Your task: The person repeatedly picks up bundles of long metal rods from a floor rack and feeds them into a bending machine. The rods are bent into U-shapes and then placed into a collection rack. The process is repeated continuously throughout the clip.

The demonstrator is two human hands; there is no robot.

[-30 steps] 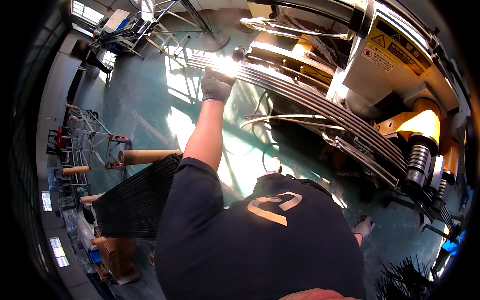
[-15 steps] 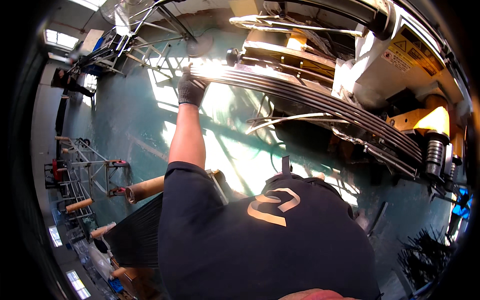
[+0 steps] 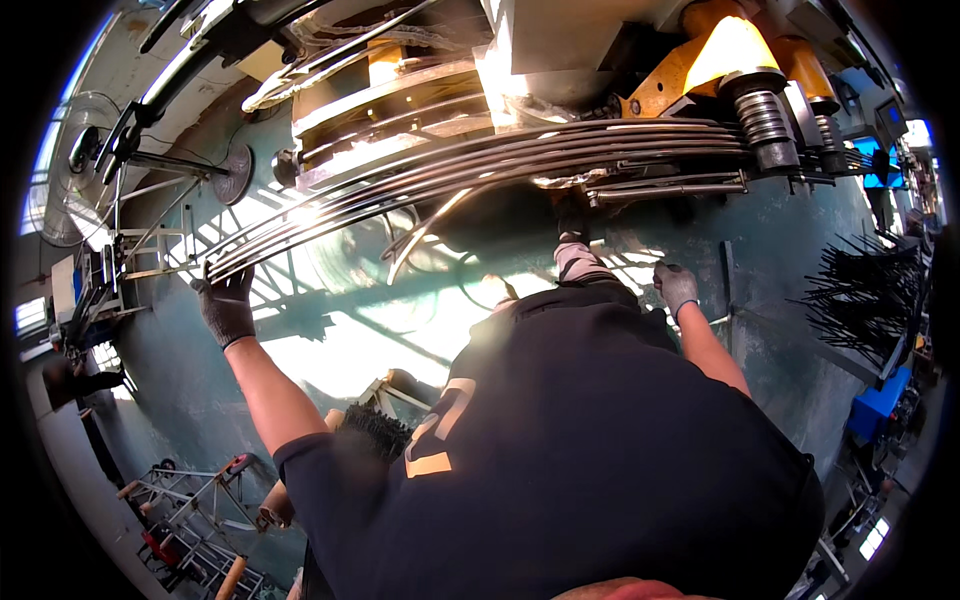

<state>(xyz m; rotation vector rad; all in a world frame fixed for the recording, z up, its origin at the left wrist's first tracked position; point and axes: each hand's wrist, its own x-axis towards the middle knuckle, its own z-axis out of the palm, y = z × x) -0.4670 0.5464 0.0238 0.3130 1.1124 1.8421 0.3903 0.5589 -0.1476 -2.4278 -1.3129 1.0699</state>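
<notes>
My left hand (image 3: 227, 303), in a dark knitted glove, is at the left end of a bundle of long, thin metal rods (image 3: 470, 163). Its fingers are closed round the rod ends. From there the rods run rightward, side by side, to a yellow machine part (image 3: 735, 55) with ribbed metal rollers (image 3: 765, 122) below it. My right hand (image 3: 677, 287), in a grey glove, hangs over the floor apart from the rods, with its fingers curled in and nothing visible in them.
A standing fan (image 3: 95, 150) is at the far left. Wheeled metal frames (image 3: 195, 495) stand at the lower left. On the right, many dark rods (image 3: 865, 295) lie in a pile near a blue box (image 3: 880, 410). A cable (image 3: 425, 235) hangs beneath the rods.
The view has swung to the right. My right hand has come into sight. My left hand still grips the rod ends, now farther left and lower in the picture.
</notes>
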